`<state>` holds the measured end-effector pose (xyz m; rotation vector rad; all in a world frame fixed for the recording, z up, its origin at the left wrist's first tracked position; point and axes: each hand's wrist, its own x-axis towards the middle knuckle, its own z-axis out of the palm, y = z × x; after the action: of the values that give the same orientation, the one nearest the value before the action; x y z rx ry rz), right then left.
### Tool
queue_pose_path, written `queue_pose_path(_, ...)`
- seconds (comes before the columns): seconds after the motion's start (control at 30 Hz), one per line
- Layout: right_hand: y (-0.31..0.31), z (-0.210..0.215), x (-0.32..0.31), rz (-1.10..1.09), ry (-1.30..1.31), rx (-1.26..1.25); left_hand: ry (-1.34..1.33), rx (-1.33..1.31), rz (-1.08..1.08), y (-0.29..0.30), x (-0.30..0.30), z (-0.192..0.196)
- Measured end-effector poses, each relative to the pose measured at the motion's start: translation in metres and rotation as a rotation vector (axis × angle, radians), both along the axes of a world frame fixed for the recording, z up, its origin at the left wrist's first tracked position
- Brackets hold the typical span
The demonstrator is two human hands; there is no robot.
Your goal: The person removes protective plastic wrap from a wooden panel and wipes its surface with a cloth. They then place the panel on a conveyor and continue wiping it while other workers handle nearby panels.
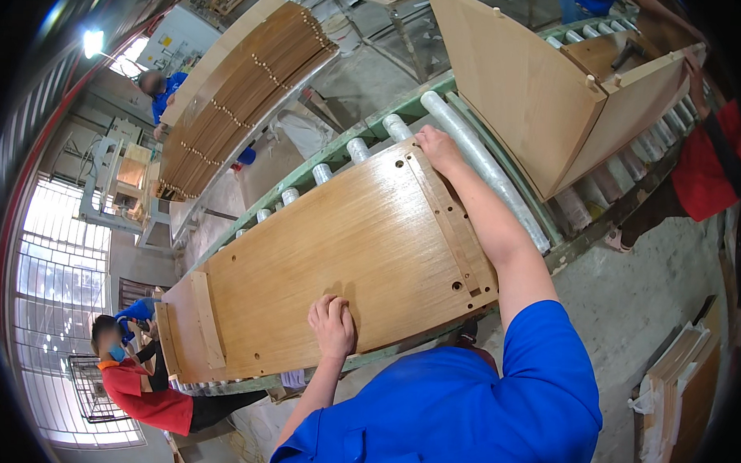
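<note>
A long wooden panel [321,246] lies flat on the roller conveyor in front of me, with drilled holes near its edges and a narrow wooden strip [446,222] across its right end. My left hand [333,324] rests on the panel's face close to the near edge, fingers bent and slightly apart, holding nothing. At the far right corner, my right hand [440,148] grips the panel's edge; its fingertips are partly hidden. A second wooden strip [207,320] crosses the panel toward its left end.
Metal rollers [487,170] run in a green conveyor frame [307,174]. To the right stands an assembled wooden piece [518,86] with a hammer [627,53] on it, beside a person in red [711,170]. Stacked panels [245,96] stand behind. Co-workers [141,387] are at the left end.
</note>
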<state>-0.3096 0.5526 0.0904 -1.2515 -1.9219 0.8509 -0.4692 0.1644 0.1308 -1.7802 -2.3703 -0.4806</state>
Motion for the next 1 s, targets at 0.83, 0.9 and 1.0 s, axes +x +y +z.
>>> queue_pose_path(0.83, -0.09, -0.008, 0.059, 0.033, 0.034, 0.034, 0.019, 0.058, -0.039, -0.002, 0.0, -0.005)
queue_pose_path(0.9, -0.104, -0.007, 0.069, 0.04, 0.056, 0.036, 0.017, 0.065, -0.039, -0.003, 0.0, -0.006)
queue_pose_path(1.0, -0.122, -0.004, 0.082, 0.041, 0.046, 0.032, 0.026, 0.067, -0.047, -0.005, -0.001, -0.007)
